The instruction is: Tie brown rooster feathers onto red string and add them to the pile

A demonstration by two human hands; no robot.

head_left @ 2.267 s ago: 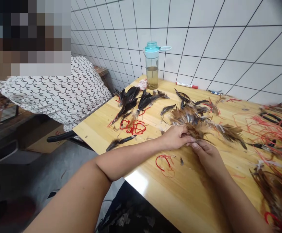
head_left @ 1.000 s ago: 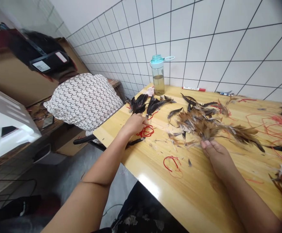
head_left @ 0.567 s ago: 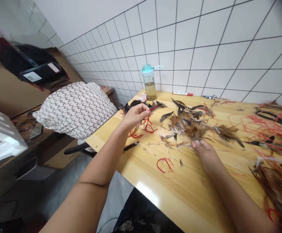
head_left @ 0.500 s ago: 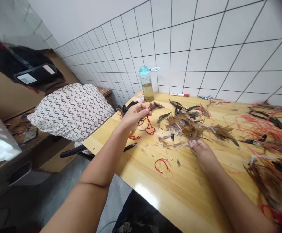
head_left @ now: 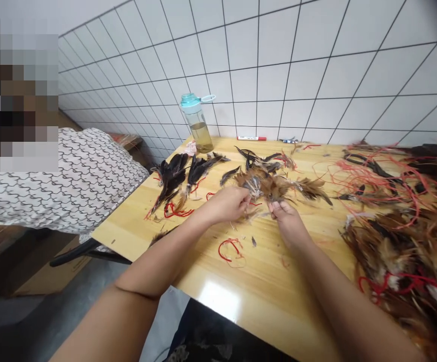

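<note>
My left hand (head_left: pixel 229 202) is closed in a pinch at the near edge of a pile of brown feathers (head_left: pixel 279 182). A short piece of red string (head_left: pixel 255 203) shows at its fingertips. My right hand (head_left: pixel 285 221) is just to the right of it, with its fingers pinched on the quill ends of the brown feathers. The two hands almost touch. Both forearms reach in over the yellow wooden table (head_left: pixel 263 291). A loose red string loop (head_left: pixel 230 249) lies on the table just below my hands.
Black feather bundles (head_left: pixel 175 175) and red strings (head_left: pixel 173 211) lie at the left. A water bottle (head_left: pixel 198 123) and a red marker (head_left: pixel 251 138) stand by the tiled wall. A large feather heap (head_left: pixel 403 246) with red cords fills the right. A person in a patterned shirt (head_left: pixel 60 176) sits at the left.
My left hand went left to the red strings, lifted one, and has come back to the brown feathers beside my right hand. The view has swung to the right.
</note>
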